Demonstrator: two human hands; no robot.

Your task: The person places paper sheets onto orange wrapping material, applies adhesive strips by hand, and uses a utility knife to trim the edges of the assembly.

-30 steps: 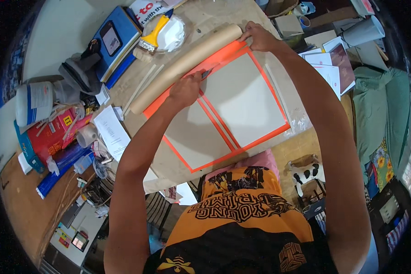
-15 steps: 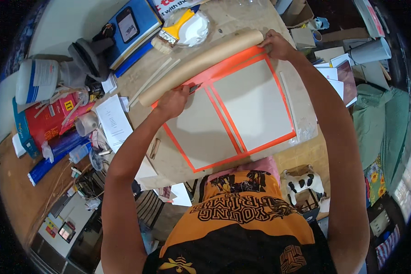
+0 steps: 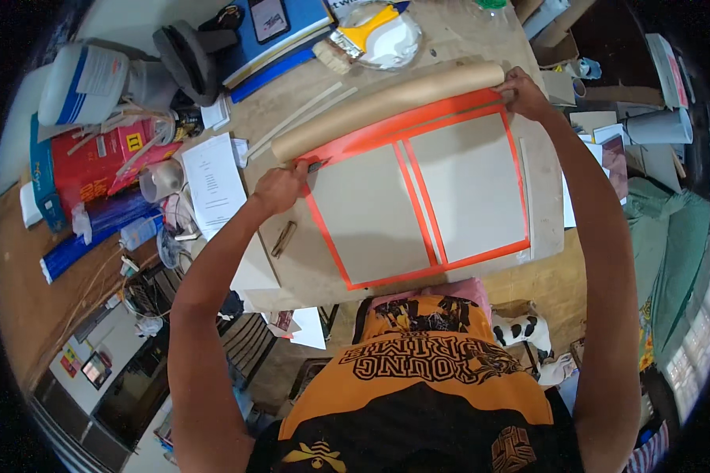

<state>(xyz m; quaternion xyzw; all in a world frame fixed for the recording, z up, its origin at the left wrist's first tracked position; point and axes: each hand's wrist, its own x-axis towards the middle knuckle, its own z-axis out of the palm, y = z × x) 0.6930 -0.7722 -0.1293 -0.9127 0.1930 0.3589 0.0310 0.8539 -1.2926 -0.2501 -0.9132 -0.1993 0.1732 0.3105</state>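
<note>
I am watching the left hand (image 3: 280,191) reaching up from the lower left, elbow bending outward, its fingers curling around a small cutter (image 3: 315,166) that is poking out toward the right. The right hand (image 3: 526,94) is reaching farther up, its fingertips bending over the right end of the brown paper roll (image 3: 386,104). I cannot tell whether it is gripping the roll or only pressing there, since its fingers are hiding the point of contact. The left fingers are covering much of the cutter, and its tip is looking too small for me to make out. The orange sheet (image 3: 363,140) is lying on the table (image 3: 304,272) between both hands, its far margin running from one toward the other alongside the roll. Two grey boards (image 3: 371,217) are covering most of it, sitting side by side.
</note>
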